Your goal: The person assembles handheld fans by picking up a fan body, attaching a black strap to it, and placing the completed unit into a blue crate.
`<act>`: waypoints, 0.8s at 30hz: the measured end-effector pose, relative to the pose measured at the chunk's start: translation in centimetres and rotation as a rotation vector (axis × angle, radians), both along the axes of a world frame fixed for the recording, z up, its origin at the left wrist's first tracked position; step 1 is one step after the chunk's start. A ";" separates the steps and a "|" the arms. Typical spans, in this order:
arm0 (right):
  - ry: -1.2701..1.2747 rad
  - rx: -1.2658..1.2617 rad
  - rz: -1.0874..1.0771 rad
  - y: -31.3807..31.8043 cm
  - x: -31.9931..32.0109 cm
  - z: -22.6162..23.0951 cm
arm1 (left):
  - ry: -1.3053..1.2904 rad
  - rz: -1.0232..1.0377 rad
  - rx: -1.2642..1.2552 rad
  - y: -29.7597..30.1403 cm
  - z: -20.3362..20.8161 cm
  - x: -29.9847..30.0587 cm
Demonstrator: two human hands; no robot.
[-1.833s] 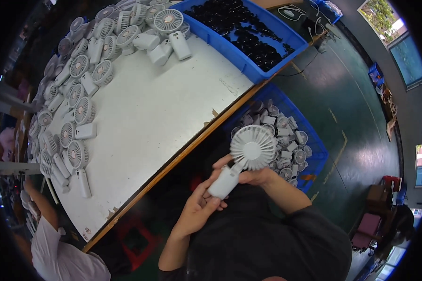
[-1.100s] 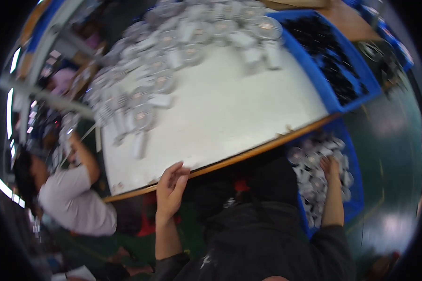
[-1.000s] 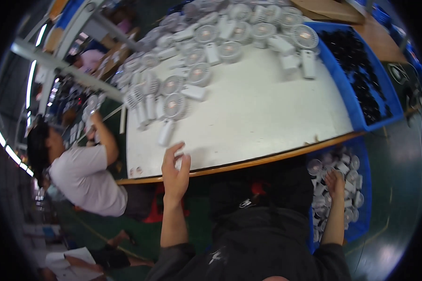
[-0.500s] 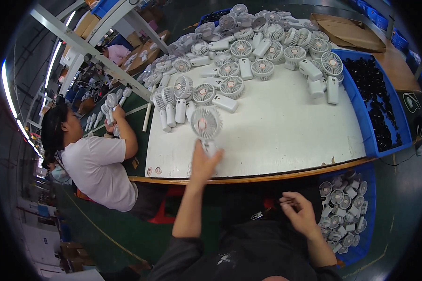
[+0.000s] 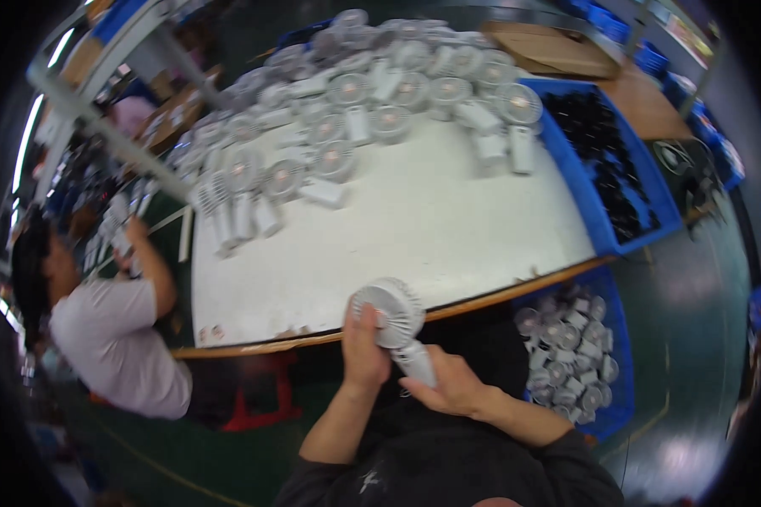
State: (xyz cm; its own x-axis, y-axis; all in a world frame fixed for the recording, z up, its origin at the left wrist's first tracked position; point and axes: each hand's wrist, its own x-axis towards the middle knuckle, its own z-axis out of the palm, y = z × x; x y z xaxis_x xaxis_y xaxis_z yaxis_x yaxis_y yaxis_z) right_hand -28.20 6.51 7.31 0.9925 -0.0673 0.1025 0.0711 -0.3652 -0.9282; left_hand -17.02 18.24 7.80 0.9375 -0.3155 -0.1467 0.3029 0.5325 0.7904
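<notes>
Head view: the white fan (image 5: 403, 321) is held near the surface (image 5: 473, 224), its head grasped by the left hand (image 5: 365, 353), its handle by the right hand (image 5: 455, 385). Two-handed handling is judged under way; a steady handle grip is called for next.

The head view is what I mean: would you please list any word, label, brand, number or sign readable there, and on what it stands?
No text can be read.
Table, left corner: small reddish marks, too blurred to read.
Black shirt: white mark, too blurred to read.
White fan: no lettering readable.
</notes>
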 end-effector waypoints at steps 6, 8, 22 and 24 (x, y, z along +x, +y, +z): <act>-0.136 -0.496 0.246 -4.7 2.7 5.5 | -0.038 -0.687 -0.346 -1.9 1.2 -0.8; 0.143 -0.555 0.393 -7.4 2.8 10.1 | -0.030 -0.783 -0.294 -2.4 1.8 -1.6; 0.331 -0.898 -0.643 -39.3 7.9 4.9 | -0.160 -0.609 -0.331 -0.1 2.1 -1.5; 0.239 -0.877 -0.724 -39.2 7.6 5.8 | -0.171 -0.628 -0.337 0.0 2.0 -1.5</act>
